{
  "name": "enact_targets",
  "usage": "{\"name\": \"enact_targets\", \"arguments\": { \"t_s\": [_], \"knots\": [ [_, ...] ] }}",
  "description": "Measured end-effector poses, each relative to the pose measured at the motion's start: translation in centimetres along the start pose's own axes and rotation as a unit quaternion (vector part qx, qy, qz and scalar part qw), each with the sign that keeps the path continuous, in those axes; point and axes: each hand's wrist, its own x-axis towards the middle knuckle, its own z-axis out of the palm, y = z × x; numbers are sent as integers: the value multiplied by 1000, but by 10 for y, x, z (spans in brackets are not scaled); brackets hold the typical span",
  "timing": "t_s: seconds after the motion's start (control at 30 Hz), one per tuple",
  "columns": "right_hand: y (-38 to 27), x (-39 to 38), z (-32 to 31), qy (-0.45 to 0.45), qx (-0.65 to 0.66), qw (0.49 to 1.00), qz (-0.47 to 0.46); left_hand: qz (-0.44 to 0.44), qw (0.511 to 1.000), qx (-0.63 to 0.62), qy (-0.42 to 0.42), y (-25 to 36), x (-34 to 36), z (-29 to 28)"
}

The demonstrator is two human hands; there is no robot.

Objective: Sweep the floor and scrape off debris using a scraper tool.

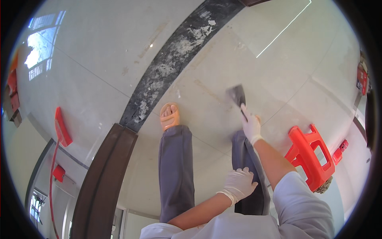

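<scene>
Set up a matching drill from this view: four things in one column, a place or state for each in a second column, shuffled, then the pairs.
1. scraper
2. left hand
3. red stool
4. sandal

a. lies tipped over on the floor tiles
b. rests on the right trouser leg
c. held in the right hand, blade toward the floor
d. on the left foot, beside the dark strip

Pairs: 1-c, 2-b, 3-a, 4-d

Open tiled floor (223, 71) is left ahead of the scraper (237, 95); passage is blocked rightward by a red stool (312, 155) and leftward by a dark door frame (105, 175).
</scene>
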Motion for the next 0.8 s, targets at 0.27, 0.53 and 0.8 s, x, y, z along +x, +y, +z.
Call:
{"name": "enact_targets", "arguments": {
  "t_s": [0.27,0.53,0.8],
  "knots": [
    [0,9,-17,-49,-111,987,-105,30,999,-7,-37,7,-9,20],
    [-25,15,2,-32,-67,993,-90,43,998,-15,-49,9,-12,30],
    [-34,-11,9,-29,-36,998,-47,40,998,-26,-27,6,-16,36]
  ]
}}
